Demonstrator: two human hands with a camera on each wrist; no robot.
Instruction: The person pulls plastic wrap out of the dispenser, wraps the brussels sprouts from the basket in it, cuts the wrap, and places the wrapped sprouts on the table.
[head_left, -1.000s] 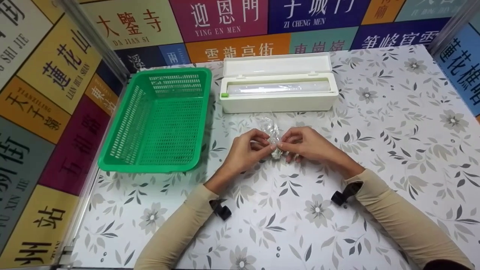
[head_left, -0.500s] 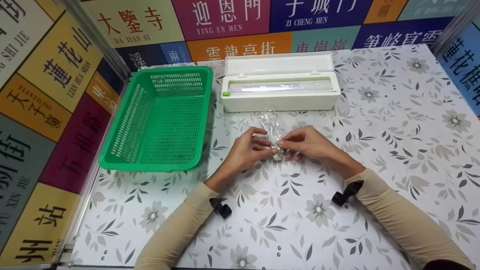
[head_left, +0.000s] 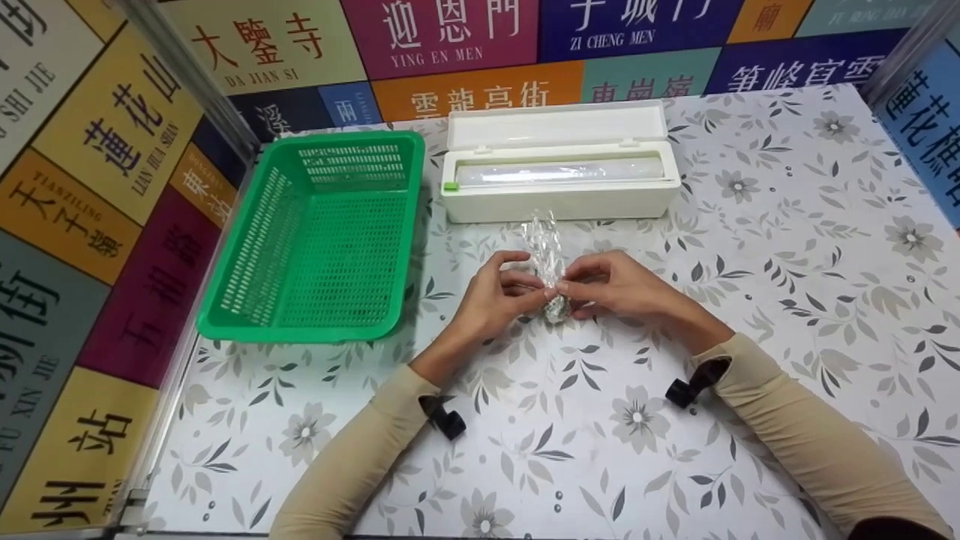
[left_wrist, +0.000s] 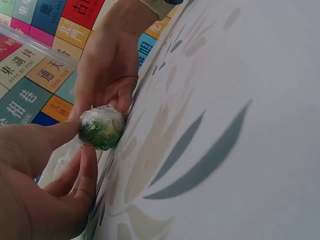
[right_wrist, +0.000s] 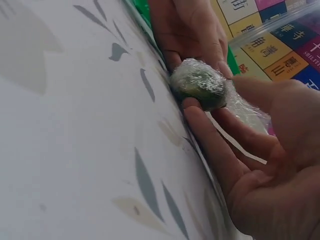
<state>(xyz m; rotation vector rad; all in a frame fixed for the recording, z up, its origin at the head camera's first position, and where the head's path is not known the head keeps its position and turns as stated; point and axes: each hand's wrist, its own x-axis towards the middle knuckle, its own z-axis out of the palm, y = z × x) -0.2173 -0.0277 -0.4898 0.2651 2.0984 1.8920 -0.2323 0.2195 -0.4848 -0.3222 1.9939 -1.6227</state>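
Observation:
Between the fingertips of both hands is a small round green thing wrapped in crinkled cling film (head_left: 556, 310), at the middle of the table in the head view. My left hand (head_left: 496, 296) pinches it at the left with thumb and fingers; my right hand (head_left: 621, 289) pinches it from the right. A gathered tail of film (head_left: 543, 238) rises beyond the fingers toward the box. The left wrist view shows the wrapped green ball (left_wrist: 101, 129) close to the tabletop, green through the clear layers. In the right wrist view, thumb and fingers hold the wrapped ball (right_wrist: 200, 82) by its film.
Behind the hands stands a long white box (head_left: 559, 205) with its lid (head_left: 555, 129) raised, a roll of cling film (head_left: 559, 172) inside and a green slider (head_left: 450, 187) at its left end. A green plastic basket (head_left: 337, 255) sits to the left. Sign-patterned panels (head_left: 450, 37) border the table.
The film tail has been drawn together and stands longer and straighter, away from me. Both hands keep nearly the same place, their fingers shifting slightly around the wrapped ball.

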